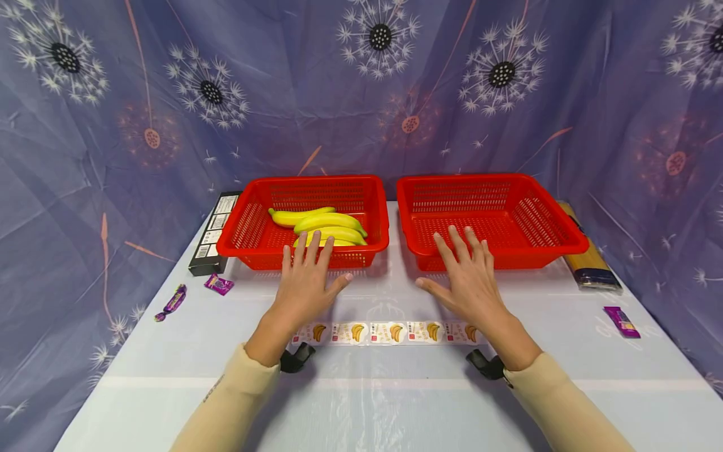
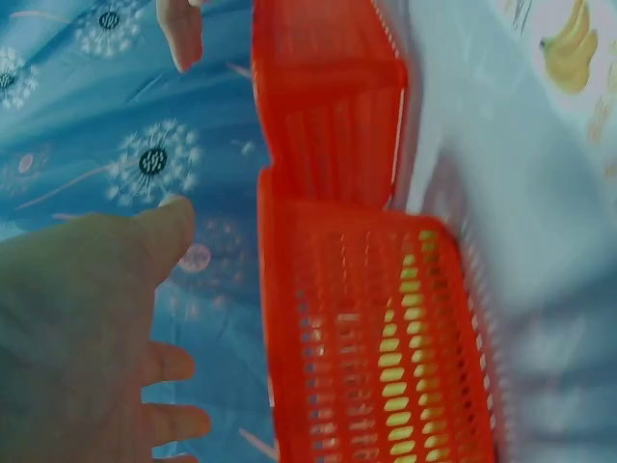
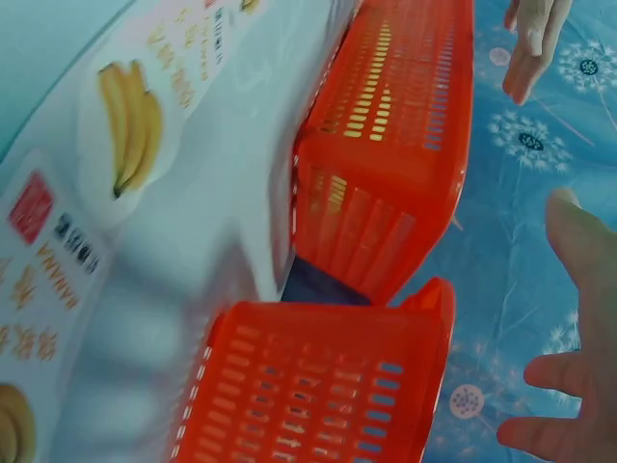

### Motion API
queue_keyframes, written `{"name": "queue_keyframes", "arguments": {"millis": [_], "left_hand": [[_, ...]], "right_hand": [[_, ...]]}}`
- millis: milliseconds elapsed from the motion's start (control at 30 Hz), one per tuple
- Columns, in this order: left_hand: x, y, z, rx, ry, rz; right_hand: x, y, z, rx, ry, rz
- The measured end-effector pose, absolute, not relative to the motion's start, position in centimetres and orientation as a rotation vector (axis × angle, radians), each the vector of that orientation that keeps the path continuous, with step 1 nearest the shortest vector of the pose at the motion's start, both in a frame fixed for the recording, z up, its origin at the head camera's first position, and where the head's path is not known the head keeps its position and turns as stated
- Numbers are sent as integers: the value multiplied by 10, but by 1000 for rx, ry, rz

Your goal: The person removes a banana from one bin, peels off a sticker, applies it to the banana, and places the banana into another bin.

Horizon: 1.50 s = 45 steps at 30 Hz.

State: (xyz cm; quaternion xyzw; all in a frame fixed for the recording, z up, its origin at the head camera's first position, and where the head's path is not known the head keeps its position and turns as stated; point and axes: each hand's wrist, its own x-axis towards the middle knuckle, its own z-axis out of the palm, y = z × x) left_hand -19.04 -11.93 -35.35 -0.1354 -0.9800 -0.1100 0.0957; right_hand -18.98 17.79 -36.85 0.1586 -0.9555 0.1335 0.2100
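both hands hover flat above the desk (image 1: 361, 402) with fingers spread and straight, so neither grip holds anything: the left hand (image 1: 307, 282) sits just in front of the left red basket (image 1: 248, 242), its fingertips near the front rim, and the right hand (image 1: 471, 282) sits just in front of the right red basket (image 1: 542, 242). the bananas (image 1: 324, 227) lie bunched inside the left basket, toward its front right, while the right basket shows only its mesh floor. my guess at the risks: a reach over the near rim with the palm this low could catch the wall and shove the light basket back toward the curtain (image 1: 361, 94), or tip it so the bananas roll. the bananas overlap, so pinching one from the pile may drag a neighbour along or let it slip from a shallow hold. the baskets stand close with only a narrow gap between, and a banana carried low across could clip either rim and drop onto the desk. a sweeping wrist could also smear the strip of banana stickers (image 1: 390, 331) lying just behind the hands, and the purple candies (image 1: 218, 284) at the left could get brushed off.
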Motion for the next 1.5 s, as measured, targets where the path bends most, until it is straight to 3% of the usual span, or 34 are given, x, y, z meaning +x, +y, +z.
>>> {"name": "queue_keyframes", "arguments": {"millis": [767,1233,1500], "left_hand": [[-271,-175,-322,-374,-2948,-509],[-324,-189,-339,-275,-3231,-948],[-339,-193,-348,-309,-3326,-899]], "right_hand": [[-228,109,-352,535,-2491,1048],[-250,77,-369,427,-2680,1192],[-258,74,-386,404,-2619,1209]]}}
